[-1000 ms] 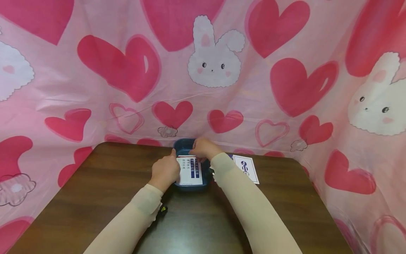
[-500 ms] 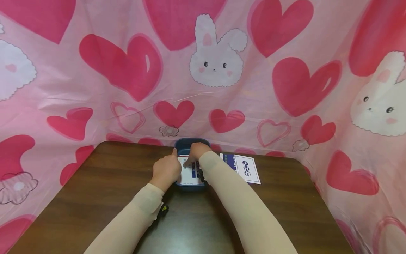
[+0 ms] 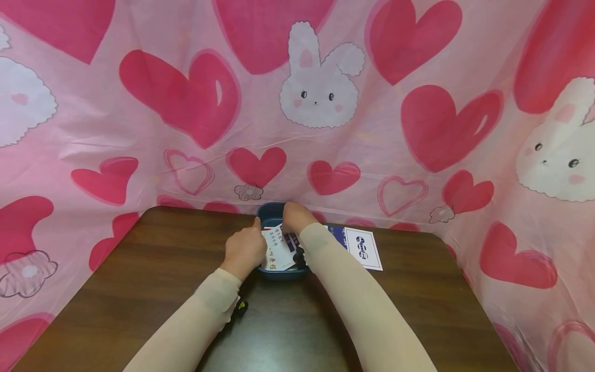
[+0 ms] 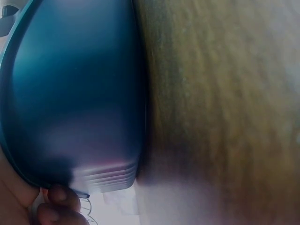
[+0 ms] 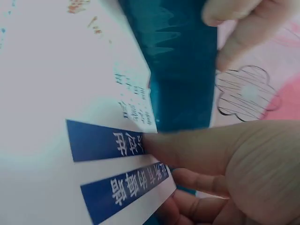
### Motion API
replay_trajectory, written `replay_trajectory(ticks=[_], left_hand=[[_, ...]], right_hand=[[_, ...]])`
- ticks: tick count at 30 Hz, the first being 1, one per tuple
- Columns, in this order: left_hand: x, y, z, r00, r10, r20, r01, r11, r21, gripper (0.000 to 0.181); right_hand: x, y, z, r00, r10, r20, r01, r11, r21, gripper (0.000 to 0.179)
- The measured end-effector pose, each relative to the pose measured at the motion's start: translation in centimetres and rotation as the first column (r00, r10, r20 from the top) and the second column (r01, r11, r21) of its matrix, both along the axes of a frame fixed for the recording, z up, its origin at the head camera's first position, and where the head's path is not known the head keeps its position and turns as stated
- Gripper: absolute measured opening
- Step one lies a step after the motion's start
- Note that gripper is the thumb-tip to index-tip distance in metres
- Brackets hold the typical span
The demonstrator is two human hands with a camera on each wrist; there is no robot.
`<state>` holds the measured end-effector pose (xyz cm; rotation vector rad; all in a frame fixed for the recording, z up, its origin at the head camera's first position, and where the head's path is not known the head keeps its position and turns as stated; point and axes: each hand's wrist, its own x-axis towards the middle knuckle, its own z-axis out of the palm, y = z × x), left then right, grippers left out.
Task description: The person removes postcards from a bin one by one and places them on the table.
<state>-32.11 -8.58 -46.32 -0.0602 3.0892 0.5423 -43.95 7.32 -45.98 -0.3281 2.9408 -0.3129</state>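
Observation:
A blue plastic bin [image 3: 281, 276] stands at the table's far side. My left hand [image 3: 245, 250] grips its left rim; the left wrist view shows the bin's outer wall [image 4: 79, 84] and curled fingertips [image 4: 63, 199] at the rim. A white card [image 3: 275, 251] with dark blue printed bars lies tilted over the bin. My right hand [image 3: 296, 217] pinches this card; in the right wrist view the thumb [image 5: 192, 147] presses on its printed face and the other fingers are behind its edge. Under it a white edge shows in the bin, mostly hidden.
On the table right of the bin lies a white card with a dark blue print [image 3: 362, 249], beside a dark blue printed piece [image 3: 338, 235] partly hidden by my right sleeve. A pink curtain [image 3: 195, 170] with hearts and rabbits hangs behind the brown table [image 3: 153, 268].
My right hand reached over the card and pinched it; the card has turned askew and shows coloured print near its front edge. My left hand stays on the bin's rim.

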Motion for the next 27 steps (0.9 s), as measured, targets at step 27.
replay_trajectory(ticks=[27], left_hand=[[-0.1, 0.3, -0.1, 0.999, 0.006, 0.039, -0.005, 1.0, -0.016, 0.084]], right_hand=[[4.7, 9.9, 4.9, 0.977, -0.209, -0.033, 0.136, 0.738, -0.661, 0.051]])
